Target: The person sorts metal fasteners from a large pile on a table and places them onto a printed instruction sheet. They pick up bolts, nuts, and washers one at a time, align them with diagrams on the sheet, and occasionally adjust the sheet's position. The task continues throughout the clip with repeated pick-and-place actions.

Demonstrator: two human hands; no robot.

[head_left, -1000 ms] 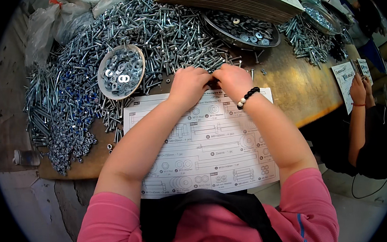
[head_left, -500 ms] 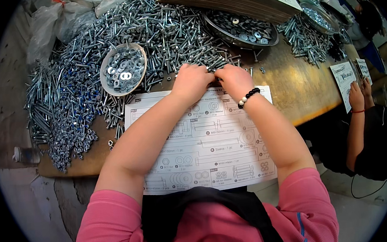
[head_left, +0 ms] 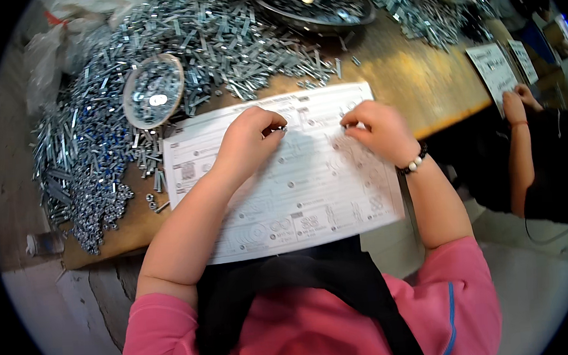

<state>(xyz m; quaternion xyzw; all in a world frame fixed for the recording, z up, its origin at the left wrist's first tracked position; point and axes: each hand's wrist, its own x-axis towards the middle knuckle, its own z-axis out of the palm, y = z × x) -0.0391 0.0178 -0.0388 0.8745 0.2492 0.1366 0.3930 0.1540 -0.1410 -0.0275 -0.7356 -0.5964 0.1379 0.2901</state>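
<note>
My left hand [head_left: 248,141] is above the upper part of a large white paper sheet printed with line drawings of hardware [head_left: 313,205], and its thumb and forefinger are pressed together on a small shiny silver metal piece [head_left: 284,129]. My right hand [head_left: 384,131] is over the right side of the same sheet, apart from the left one. Its thumb and forefinger come near each other beside a small glint [head_left: 344,127], but I cannot tell if they are clamped on anything.

The step in hand, as I judge it, is the handling of small metal parts above the sheet. The next move calls, I think, for a light but steady pinch, because so small a piece could easily slip away.

This silver piece comes out only a little past my fingertips. It looks bright, but the blur hides its form, so I cannot say whether it is a nut or another part. The sheet lies slightly turned on the brown wooden table [head_left: 437,85]. Beyond it there is a wide heap of silver metal bolts [head_left: 220,45], and a round pale bowl [head_left: 181,77] rests against this heap.
</note>
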